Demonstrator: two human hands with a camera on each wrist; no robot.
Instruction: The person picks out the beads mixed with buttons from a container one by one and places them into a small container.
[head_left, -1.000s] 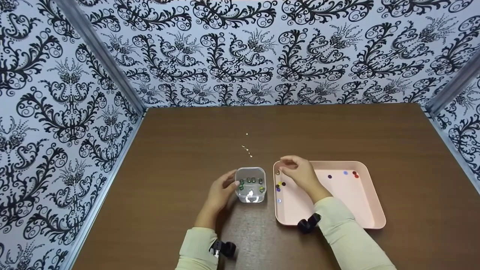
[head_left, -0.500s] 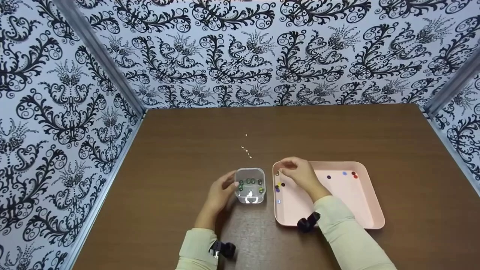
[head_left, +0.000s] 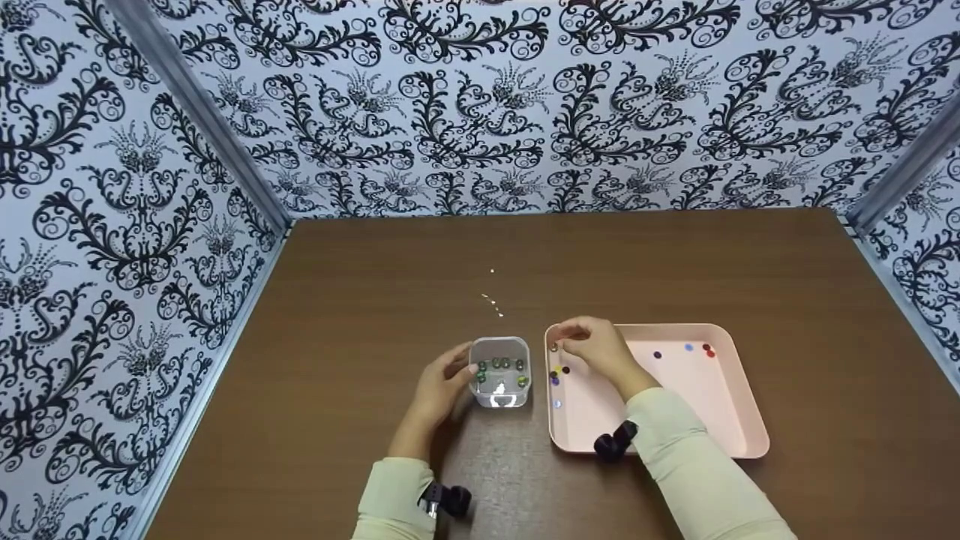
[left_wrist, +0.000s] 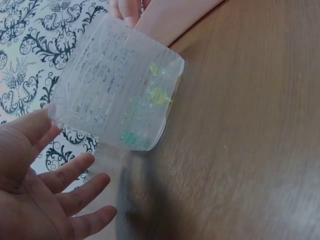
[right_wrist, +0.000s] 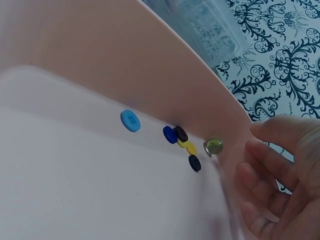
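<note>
My left hand (head_left: 439,386) grips the side of a clear plastic container (head_left: 500,346), its thumb over the rim; the other fingers spread free below in the left wrist view. Several green and yellowish glass marbles (head_left: 506,363) lie inside. My right hand (head_left: 602,352) hovers in the far left corner of a pink tray (head_left: 705,420), fingers loosely bent. A clear greenish marble (right_wrist: 214,146) rests in that corner, just short of the fingertips. Beside it along the wall lie a black button (right_wrist: 195,163), yellow ones (right_wrist: 191,148), a dark blue button (right_wrist: 170,134) and a light blue button (right_wrist: 130,120).
Toward the tray's far right are red buttons (head_left: 710,353), a blue one (head_left: 689,347) and a dark one (head_left: 658,355). Small bright specks (head_left: 493,302) show on the brown table (head_left: 337,315) behind the container. Patterned walls (head_left: 480,135) enclose the table.
The right hand has dipped very slightly in the tray corner, near the marble. The left hand and the container stay put.
</note>
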